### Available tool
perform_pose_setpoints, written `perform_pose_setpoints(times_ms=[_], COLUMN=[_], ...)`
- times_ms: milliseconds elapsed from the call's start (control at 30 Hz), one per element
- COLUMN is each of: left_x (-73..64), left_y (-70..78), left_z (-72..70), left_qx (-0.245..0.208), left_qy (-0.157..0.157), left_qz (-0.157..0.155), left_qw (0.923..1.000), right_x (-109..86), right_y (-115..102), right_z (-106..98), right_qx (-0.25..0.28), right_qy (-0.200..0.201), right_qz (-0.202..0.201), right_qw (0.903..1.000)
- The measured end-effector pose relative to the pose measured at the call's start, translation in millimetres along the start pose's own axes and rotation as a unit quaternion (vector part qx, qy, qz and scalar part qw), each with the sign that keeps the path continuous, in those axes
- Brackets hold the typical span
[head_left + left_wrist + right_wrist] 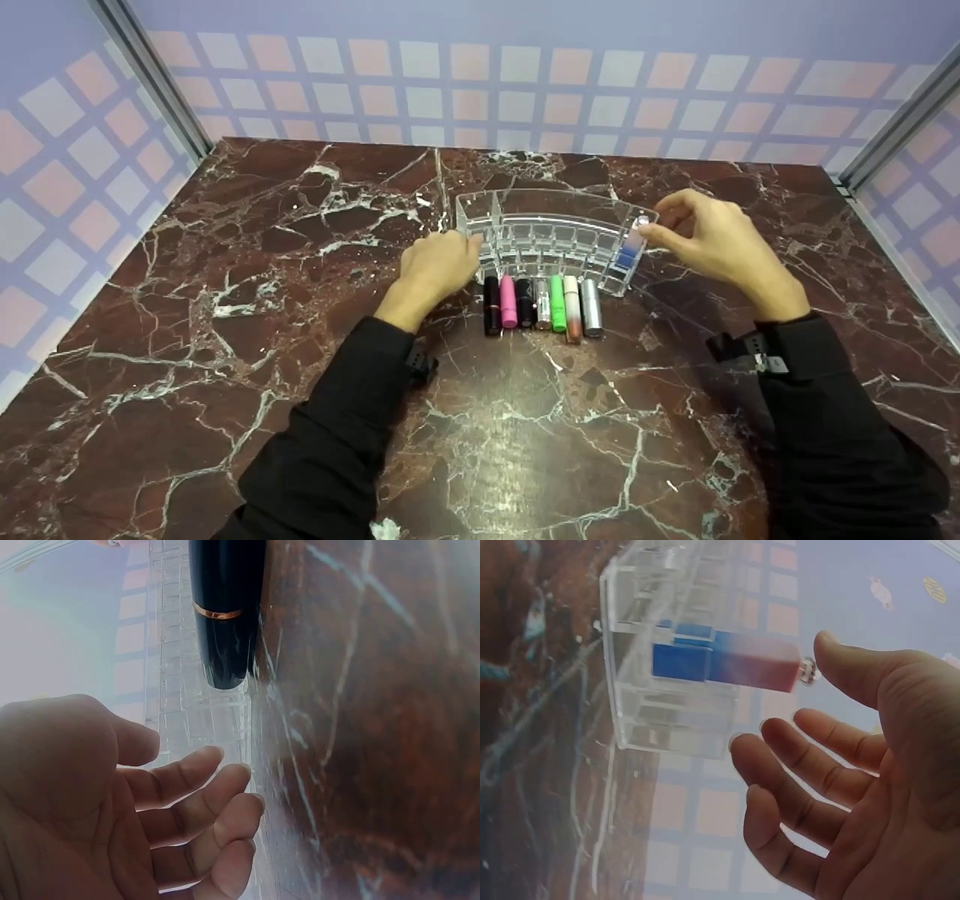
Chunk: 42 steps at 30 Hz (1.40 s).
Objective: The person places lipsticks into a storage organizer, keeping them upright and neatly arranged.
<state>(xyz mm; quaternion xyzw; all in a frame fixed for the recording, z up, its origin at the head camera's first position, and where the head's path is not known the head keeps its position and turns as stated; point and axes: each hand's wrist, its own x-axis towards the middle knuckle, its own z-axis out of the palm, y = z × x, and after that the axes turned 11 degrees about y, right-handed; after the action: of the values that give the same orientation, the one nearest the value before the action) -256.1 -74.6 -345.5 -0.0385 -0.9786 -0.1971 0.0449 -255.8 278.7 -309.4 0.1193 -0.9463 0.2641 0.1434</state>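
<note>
A clear acrylic lipstick organizer (559, 202) with a curved, tiered front stands on the marble-patterned table. A blue-to-pink lipstick tube (754, 660) with a small round knob on its end stands in the compartment at the organizer's right end. My right hand (712, 232) is at that end, thumb tip right at the knob, the other fingers loosely bent beside the organizer's wall. At the opposite end, my left hand (441, 262) rests by the left side wall, its fingers relaxed and holding nothing. Close to it lies a black lipstick tube (225, 607) with a gold ring.
Several more tubes lie in a row before the organizer: a pink one (508, 301), a bright green one (557, 304), a white-and-orange one (572, 307) and a silver one (592, 307) among them. Checkered wall panels (480, 82) enclose the table's back and sides.
</note>
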Motion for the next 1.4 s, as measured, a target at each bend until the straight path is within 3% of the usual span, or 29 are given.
perform_pose_setpoints(times_ms=[200,533,1100,1400], left_x=[0.0,1.3,1.1,1.4], left_y=[0.4,2.6,-1.0,1.4], left_z=[-0.1,-1.0,-0.2,0.5], left_qx=[0.002,0.001,0.002,-0.006], left_qy=[-0.001,-0.018,-0.005,-0.019], left_qz=[-0.001,-0.013,-0.007,-0.014], left_qw=[1.0,0.9998,1.0,0.9997], right_x=[-1.9,-1.5,-1.6,-1.9], right_y=[0,1,5,7], right_z=[-7,-3,12,24], right_qx=[-0.011,-0.028,-0.046,-0.054], right_qy=[-0.004,-0.052,-0.143,-0.168], right_qz=[0.009,0.035,-0.001,-0.02], right_qw=[0.9999,0.9977,0.9887,0.984])
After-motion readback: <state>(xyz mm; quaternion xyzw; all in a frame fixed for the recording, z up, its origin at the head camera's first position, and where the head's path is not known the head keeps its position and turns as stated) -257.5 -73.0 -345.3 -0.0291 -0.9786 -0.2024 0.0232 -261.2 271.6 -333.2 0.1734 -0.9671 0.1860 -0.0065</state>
